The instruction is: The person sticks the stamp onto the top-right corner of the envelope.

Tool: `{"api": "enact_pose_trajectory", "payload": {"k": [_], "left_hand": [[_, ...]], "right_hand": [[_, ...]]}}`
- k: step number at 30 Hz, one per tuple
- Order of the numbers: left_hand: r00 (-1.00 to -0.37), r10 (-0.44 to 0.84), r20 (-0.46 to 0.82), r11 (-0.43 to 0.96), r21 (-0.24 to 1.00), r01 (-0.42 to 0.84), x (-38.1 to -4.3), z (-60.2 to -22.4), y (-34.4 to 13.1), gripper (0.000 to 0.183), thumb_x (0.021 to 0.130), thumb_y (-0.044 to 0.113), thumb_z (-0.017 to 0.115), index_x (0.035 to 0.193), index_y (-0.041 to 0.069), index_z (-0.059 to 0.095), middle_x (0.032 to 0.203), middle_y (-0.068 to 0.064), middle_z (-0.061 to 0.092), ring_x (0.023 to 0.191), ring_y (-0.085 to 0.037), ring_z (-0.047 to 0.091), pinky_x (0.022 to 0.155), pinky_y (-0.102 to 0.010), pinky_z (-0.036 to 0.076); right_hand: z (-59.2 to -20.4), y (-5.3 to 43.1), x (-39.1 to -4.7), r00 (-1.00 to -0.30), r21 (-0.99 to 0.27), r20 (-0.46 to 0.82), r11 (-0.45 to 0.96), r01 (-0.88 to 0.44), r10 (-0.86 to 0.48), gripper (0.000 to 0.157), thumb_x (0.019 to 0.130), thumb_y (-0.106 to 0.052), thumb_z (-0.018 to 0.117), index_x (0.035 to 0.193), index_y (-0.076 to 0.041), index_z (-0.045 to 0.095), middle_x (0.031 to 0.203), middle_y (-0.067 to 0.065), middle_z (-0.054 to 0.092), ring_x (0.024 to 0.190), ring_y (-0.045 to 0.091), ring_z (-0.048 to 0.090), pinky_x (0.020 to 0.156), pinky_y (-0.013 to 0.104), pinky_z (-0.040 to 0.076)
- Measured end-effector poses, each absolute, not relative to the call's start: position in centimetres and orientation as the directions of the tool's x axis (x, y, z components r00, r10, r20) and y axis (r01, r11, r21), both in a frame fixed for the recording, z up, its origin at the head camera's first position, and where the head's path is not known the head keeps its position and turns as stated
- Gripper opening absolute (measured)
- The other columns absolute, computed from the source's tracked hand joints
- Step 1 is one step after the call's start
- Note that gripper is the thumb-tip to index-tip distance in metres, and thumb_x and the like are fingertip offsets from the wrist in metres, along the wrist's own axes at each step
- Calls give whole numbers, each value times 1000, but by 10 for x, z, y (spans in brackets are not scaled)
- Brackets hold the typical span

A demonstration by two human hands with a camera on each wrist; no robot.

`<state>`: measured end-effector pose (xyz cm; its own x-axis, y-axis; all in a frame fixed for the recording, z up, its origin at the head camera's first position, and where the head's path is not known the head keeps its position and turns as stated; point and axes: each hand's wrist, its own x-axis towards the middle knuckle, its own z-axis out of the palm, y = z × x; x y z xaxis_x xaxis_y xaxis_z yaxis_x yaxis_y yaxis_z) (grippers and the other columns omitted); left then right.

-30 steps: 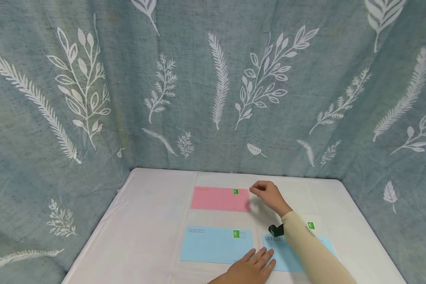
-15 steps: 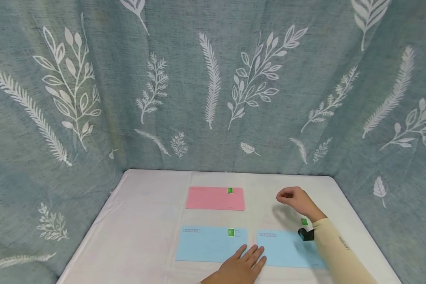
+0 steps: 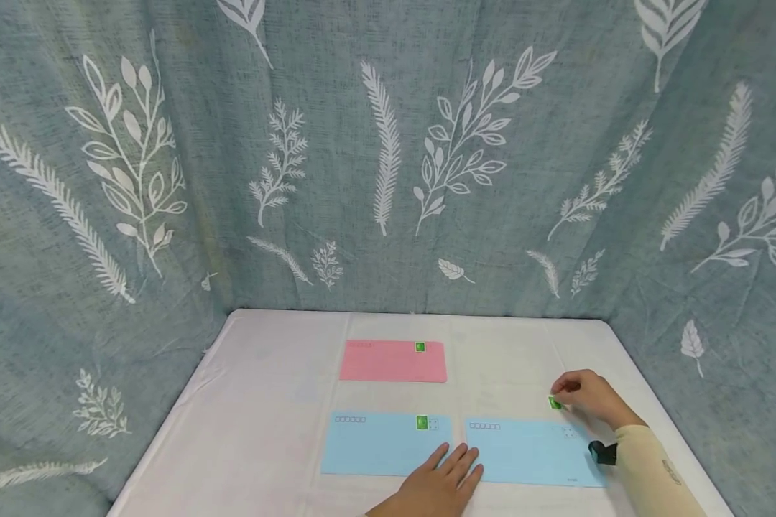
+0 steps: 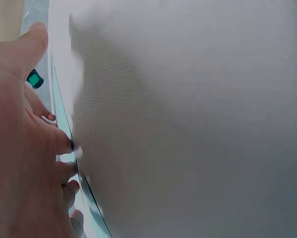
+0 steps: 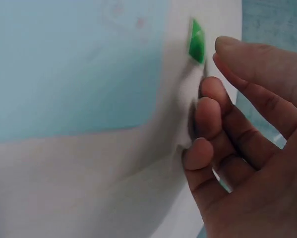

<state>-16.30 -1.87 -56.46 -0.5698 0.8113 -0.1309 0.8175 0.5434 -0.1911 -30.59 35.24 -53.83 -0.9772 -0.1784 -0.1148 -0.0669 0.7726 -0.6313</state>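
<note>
My left hand (image 3: pixel 435 482) lies flat with fingers spread over the facing ends of two blue envelopes, the left one (image 3: pixel 375 449) and the right one (image 3: pixel 524 452). My right hand (image 3: pixel 591 396) reaches down at a loose green stamp (image 3: pixel 555 403) just beyond the right envelope's top edge. Seen from the right wrist, thumb and index finger come close beside the stamp (image 5: pixel 196 42), with a gap between, and the other fingers are curled. The left envelope bears a green stamp (image 3: pixel 422 422); the right one shows a printed box at its top right corner.
A pink envelope (image 3: pixel 388 361) with a green stamp (image 3: pixel 420 347) lies farther back on the white-covered table (image 3: pixel 271 402). A teal curtain (image 3: pixel 336 143) with white leaf prints surrounds the table at the back and sides.
My right hand has moved from beside the pink envelope rightward and toward me, down to the loose stamp. My left hand stays on the blue envelopes. The head view has shifted slightly.
</note>
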Motion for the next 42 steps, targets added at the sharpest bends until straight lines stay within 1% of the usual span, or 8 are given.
{"api": "enact_pose_trajectory", "payload": {"k": [5, 11, 16, 25, 30, 33, 38, 42], "left_hand": [[-566, 817, -109, 543, -185, 819, -163, -562, -18, 88, 108, 78, 22, 170, 18, 39, 174, -2, 35, 160, -18, 31, 125, -36, 31], [-568, 815, -114, 551, -146, 821, -164, -556, -15, 89, 107, 78, 25, 169, 16, 40, 174, -6, 34, 160, -21, 30, 126, -36, 30], [-567, 813, -133, 553, -130, 823, -166, -547, 0, 94, 105, 81, 27, 171, 15, 35, 178, -9, 24, 164, -23, 22, 128, -37, 26], [-510, 831, -221, 502, -96, 859, -180, -544, 62, 98, 101, 85, 28, 175, 22, 19, 181, 2, 7, 164, -13, 8, 129, -30, 16], [-515, 816, -262, 503, -119, 856, -185, -546, 91, 99, 100, 88, 27, 176, 26, 13, 181, 6, 1, 164, -10, 3, 129, -29, 12], [-526, 805, -275, 507, -141, 850, -188, -546, 101, 97, 100, 88, 25, 176, 28, 15, 180, 9, 4, 164, -9, 5, 128, -28, 13], [-523, 802, -290, 510, -124, 851, -190, -550, 105, 95, 101, 86, 30, 175, 28, 20, 179, 12, 11, 163, -6, 10, 126, -25, 17], [-523, 800, -295, 512, -119, 850, -191, -553, 106, 95, 101, 87, 29, 176, 29, 19, 179, 12, 11, 163, -6, 10, 126, -24, 17]], "right_hand": [[-545, 354, -305, -980, -621, -111, 781, -64, -168, 7, 94, -5, 81, 95, -6, 74, 86, 2, 64, 81, 21, 57, 73, 38, 49], [-552, 354, -305, -982, -622, -96, 780, -71, -166, 10, 91, -3, 81, 93, -6, 72, 83, 2, 61, 80, 22, 56, 72, 38, 49], [-553, 353, -305, -985, -632, -79, 772, -70, -154, 14, 91, -2, 82, 92, -7, 69, 82, 3, 60, 79, 22, 55, 69, 36, 47], [-560, 355, -304, -989, -637, -18, 764, -102, -148, 13, 92, -2, 81, 93, -7, 69, 83, 0, 62, 78, 20, 56, 67, 32, 48], [-560, 356, -301, -989, -644, -8, 758, -108, -147, 8, 95, -3, 80, 95, -5, 73, 83, -1, 65, 78, 19, 58, 68, 32, 49], [-558, 357, -300, -989, -644, -4, 757, -110, -147, 6, 96, -5, 80, 95, -4, 75, 84, 0, 67, 78, 19, 58, 70, 34, 49], [-557, 359, -300, -991, -638, 8, 763, -109, -135, 5, 98, -9, 80, 94, -6, 78, 89, 2, 71, 82, 19, 60, 72, 35, 50], [-558, 361, -301, -993, -650, 8, 754, -96, -119, 5, 100, -9, 78, 97, -6, 79, 95, 5, 74, 85, 21, 60, 72, 35, 50]]}}
